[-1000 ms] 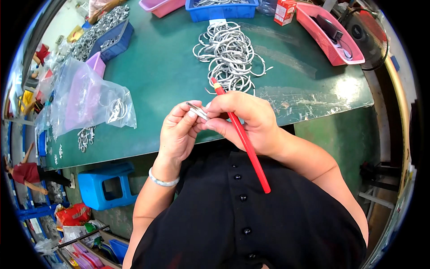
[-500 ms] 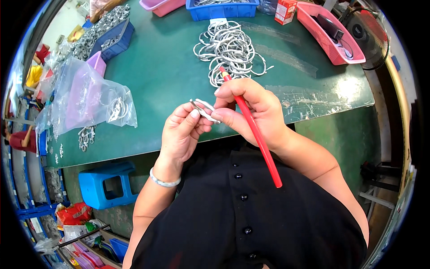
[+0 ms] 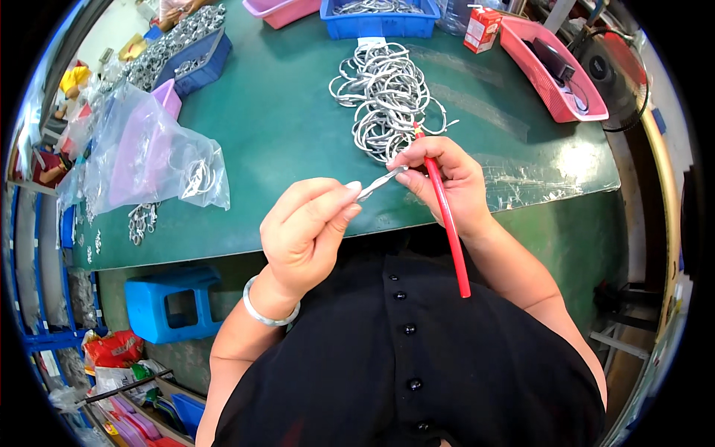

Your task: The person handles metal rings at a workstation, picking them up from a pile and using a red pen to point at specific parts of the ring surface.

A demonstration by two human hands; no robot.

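A silvery metal bangle (image 3: 381, 183), seen nearly edge-on, spans the gap between my two hands above the table's near edge. My left hand (image 3: 307, 231) pinches its left end between thumb and fingertips. The other end sits between the thumb and index finger of my right hand (image 3: 450, 182). That same hand also keeps a long red pencil-like stick (image 3: 445, 223) tucked across its fingers, tip up toward the pile. Just beyond my hands lies a heap of similar silver bangles (image 3: 387, 89) on the green table (image 3: 261, 141).
At the far side stand a blue tray (image 3: 380, 24) of metal pieces and a pink basket (image 3: 555, 82) with a dark device. A clear plastic bag (image 3: 156, 160) lies over a pinkish tray at left. A blue stool (image 3: 171, 305) stands below the table edge, and a fan (image 3: 607, 71) at right.
My hands have drawn apart, and the bangle between them is turned to a thinner, edge-on view. My left palm has rolled over, back of the hand up. My right hand shifted slightly right.
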